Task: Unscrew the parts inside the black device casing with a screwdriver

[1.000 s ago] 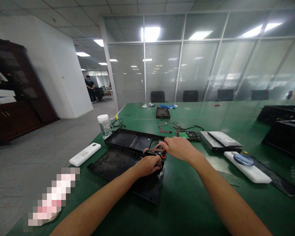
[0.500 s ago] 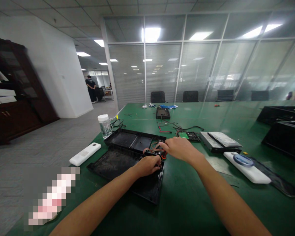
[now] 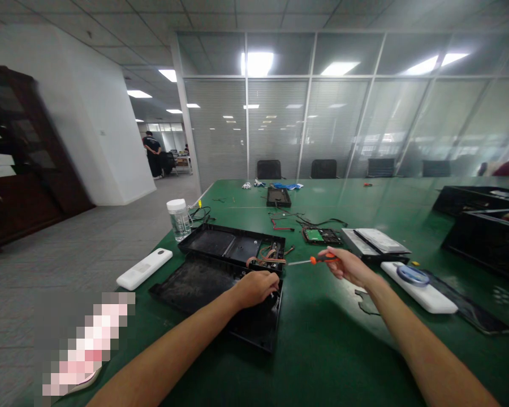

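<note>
My right hand point(image 3: 348, 265) is closed round the orange and black handle of a screwdriver point(image 3: 324, 258). Its thin metal shaft points left, with the tip close to the right end of an open black casing point(image 3: 210, 242). Inside that end are bundled coloured wires point(image 3: 263, 260) and a green circuit board, partly covered. My left hand point(image 3: 258, 287) is closed over the right part of the casing's black cover point(image 3: 190, 288), which lies in front of the casing. Whatever its fingertips pinch is hidden.
Past the casing lie a green circuit board unit point(image 3: 318, 235), loose cables point(image 3: 322, 220) and a small black box point(image 3: 279, 196). A silver drive point(image 3: 375, 243) and a white device point(image 3: 419, 288) lie to the right. A clear bottle point(image 3: 179, 220) and another white device point(image 3: 144, 269) stand left.
My right hand has moved right, away from the wires, bringing the screwdriver clear of the casing. My left hand has stayed nearly in place over the cover.
</note>
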A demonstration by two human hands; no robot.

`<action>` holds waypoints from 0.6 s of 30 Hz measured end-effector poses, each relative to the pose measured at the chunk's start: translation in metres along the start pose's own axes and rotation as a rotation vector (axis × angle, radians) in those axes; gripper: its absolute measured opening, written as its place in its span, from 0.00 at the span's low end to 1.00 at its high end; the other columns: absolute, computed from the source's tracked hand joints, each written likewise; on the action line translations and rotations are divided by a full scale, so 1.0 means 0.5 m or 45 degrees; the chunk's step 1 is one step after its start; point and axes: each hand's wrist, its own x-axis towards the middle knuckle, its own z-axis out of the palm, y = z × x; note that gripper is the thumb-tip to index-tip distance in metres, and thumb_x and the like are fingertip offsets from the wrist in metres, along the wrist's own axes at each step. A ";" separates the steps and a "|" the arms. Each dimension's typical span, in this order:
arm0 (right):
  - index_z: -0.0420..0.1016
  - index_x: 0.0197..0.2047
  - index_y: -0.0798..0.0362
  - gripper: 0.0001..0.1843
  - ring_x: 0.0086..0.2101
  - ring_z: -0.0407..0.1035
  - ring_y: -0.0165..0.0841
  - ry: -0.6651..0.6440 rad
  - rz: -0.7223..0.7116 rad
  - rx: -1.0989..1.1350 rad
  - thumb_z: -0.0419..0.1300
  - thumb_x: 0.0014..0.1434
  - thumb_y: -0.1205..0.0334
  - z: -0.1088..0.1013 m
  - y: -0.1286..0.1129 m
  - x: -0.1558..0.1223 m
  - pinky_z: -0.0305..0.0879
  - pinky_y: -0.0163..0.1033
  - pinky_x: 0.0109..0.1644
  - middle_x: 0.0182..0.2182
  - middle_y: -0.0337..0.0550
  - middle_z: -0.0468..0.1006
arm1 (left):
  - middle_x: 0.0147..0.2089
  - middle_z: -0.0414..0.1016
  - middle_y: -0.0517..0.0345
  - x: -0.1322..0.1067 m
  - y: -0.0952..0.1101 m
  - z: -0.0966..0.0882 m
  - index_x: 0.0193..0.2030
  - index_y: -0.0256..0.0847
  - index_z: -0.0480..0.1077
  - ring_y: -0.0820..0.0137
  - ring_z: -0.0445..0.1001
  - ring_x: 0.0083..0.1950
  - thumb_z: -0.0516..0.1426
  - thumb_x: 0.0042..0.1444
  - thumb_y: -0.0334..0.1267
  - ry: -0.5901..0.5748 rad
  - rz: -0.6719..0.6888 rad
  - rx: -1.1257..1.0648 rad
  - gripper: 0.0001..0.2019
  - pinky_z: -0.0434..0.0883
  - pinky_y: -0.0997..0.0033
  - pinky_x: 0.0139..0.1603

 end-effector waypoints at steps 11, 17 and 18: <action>0.57 0.24 0.51 0.15 0.20 0.57 0.26 0.191 -0.296 0.278 0.48 0.56 0.50 0.102 0.024 0.003 0.57 0.33 0.22 0.22 0.36 0.62 | 0.36 0.69 0.57 -0.012 0.011 -0.008 0.38 0.40 0.66 0.70 0.68 0.40 0.57 0.51 0.35 -0.028 0.141 -0.061 0.08 0.63 0.75 0.41; 0.68 0.33 0.54 0.18 0.26 0.67 0.29 -0.372 -0.507 -0.506 0.45 0.60 0.52 0.241 -0.062 -0.114 0.63 0.34 0.32 0.27 0.41 0.72 | 0.39 0.69 0.54 -0.003 -0.015 -0.045 0.40 0.39 0.66 0.68 0.67 0.43 0.51 0.57 0.35 0.141 0.044 0.040 0.06 0.62 0.71 0.47; 0.69 0.37 0.53 0.13 0.33 0.69 0.31 -0.501 -0.616 -0.716 0.50 0.58 0.54 0.268 -0.067 -0.145 0.63 0.35 0.37 0.34 0.42 0.74 | 0.40 0.69 0.54 -0.001 -0.033 -0.059 0.41 0.39 0.65 0.68 0.66 0.43 0.50 0.57 0.35 0.174 -0.006 0.054 0.07 0.62 0.71 0.48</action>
